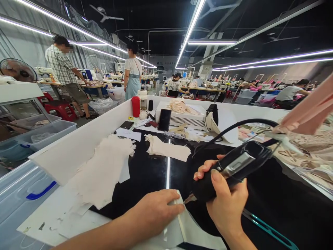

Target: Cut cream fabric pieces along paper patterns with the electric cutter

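My left hand (156,210) reaches in from the lower left, fingers and thumb closed on the edge of a cream fabric piece (192,231). My right hand (227,199) is wrapped round a black corded hand tool (238,165) with a silver plate on its side. Its pointed metal tip (191,198) is at the fabric edge, close beside my left thumb; whether it touches cannot be made out. A teal slotted tool (273,231), like long tweezers, lies right of my right wrist. The work surface (153,177) under the fabric is glossy black.
Cream cut pieces (104,166) lie piled at left, and another cream piece (168,147) ahead. Behind stand a phone (164,119), a white vented box (187,116) and a red container (135,106). The tool's cable (241,122) arcs right. Pink fabric (307,104) hangs at right. Co-workers (65,66) are beyond.
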